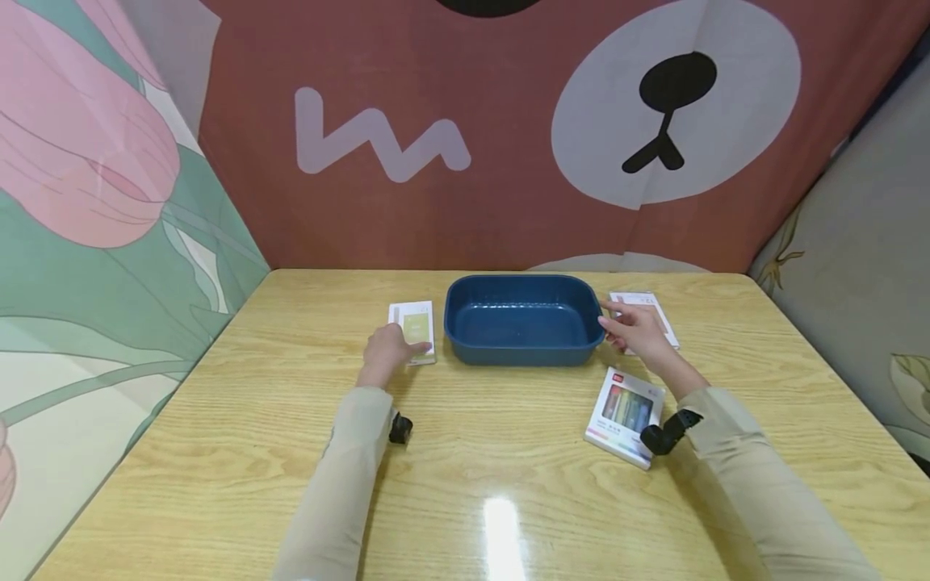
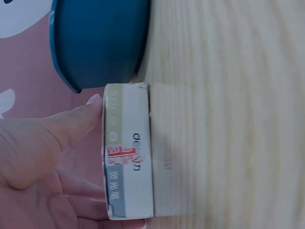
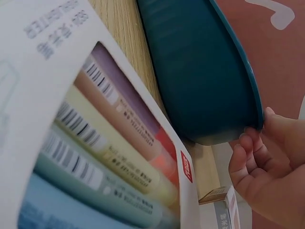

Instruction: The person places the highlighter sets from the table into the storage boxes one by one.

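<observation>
On the left of the table, a flat white highlighter box (image 1: 417,327) with a yellow-green panel lies beside a blue plastic bin (image 1: 523,355). My left hand (image 1: 388,351) holds this box across its near part. In the left wrist view, the thumb (image 2: 78,119) rests on the top face by one edge, and fingers curl at the opposite side of the box (image 2: 136,191). At the bin's right end, my right hand (image 1: 639,331) pinches the rim between thumb and fingers, seen closely in the right wrist view on the bin (image 3: 205,71).
A white highlighter box with a window (image 1: 625,415) showing coloured pens lies below the right forearm. Another white box (image 1: 654,311) lies behind the right hand, partly covered by it. A printed curtain (image 1: 508,218) hangs along the table's far edge.
</observation>
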Demonstrator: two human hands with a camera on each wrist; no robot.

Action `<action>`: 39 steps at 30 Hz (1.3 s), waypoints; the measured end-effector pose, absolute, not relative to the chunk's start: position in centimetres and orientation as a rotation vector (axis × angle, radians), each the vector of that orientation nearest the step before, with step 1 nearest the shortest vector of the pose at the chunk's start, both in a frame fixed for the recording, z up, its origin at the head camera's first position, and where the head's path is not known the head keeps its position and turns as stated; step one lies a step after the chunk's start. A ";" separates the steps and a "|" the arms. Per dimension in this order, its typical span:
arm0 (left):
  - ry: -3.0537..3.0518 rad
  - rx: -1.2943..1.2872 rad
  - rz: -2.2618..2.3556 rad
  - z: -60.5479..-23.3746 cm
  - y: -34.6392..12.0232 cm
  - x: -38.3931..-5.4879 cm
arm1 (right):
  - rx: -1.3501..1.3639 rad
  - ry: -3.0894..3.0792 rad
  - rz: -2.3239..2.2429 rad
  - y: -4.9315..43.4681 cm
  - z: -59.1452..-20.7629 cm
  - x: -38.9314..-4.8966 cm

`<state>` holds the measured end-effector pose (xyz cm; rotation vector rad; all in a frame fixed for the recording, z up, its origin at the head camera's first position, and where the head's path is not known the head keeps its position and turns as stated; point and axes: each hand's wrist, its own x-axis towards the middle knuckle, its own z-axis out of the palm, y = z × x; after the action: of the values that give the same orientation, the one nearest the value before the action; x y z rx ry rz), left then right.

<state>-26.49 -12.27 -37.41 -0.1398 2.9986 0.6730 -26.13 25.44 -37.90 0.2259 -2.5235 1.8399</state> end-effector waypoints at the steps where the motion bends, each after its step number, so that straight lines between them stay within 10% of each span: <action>1: 2.997 -0.150 0.664 -37.5 -12.3 -26.5 | 0.219 -2.525 1.855 25.5 -38.0 -26.2; 39: 3.099 -0.232 0.944 -38.0 -10.8 -26.9 | 0.031 -2.687 2.131 25.9 -36.7 -27.2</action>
<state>-26.88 -10.78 -38.02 -0.2318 3.0990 0.9436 -27.16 25.92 -36.71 0.0309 -2.6868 2.1306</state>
